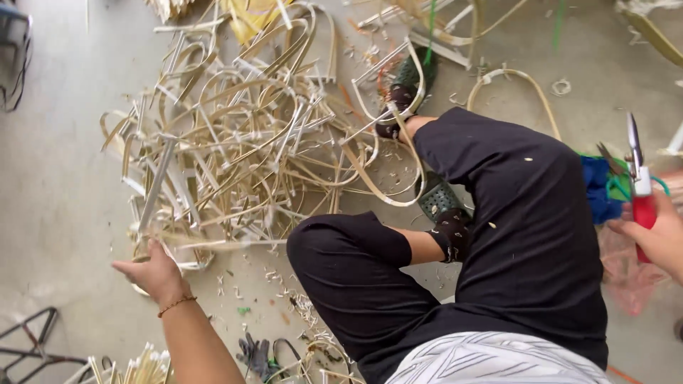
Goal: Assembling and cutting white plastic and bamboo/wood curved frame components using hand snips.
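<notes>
My left hand (155,272) reaches low to the left and closes on the ends of pale cane strips (213,245) at the near edge of a big tangled pile of cane strips (242,142) on the concrete floor. A thin bracelet circles that wrist. My right hand (658,235) is at the far right, gripping red-handled shears (639,181) with the blades pointing up. I sit with my legs in black trousers (498,235) bent in front of me, wearing dark green sandals (441,203).
Blue and green cloth (601,188) lies by my right knee, with a pink mesh bag (626,274) below it. A dark glove (255,353) and cane offcuts lie near my left arm. Black metal frames (28,341) stand at the lower left and upper left.
</notes>
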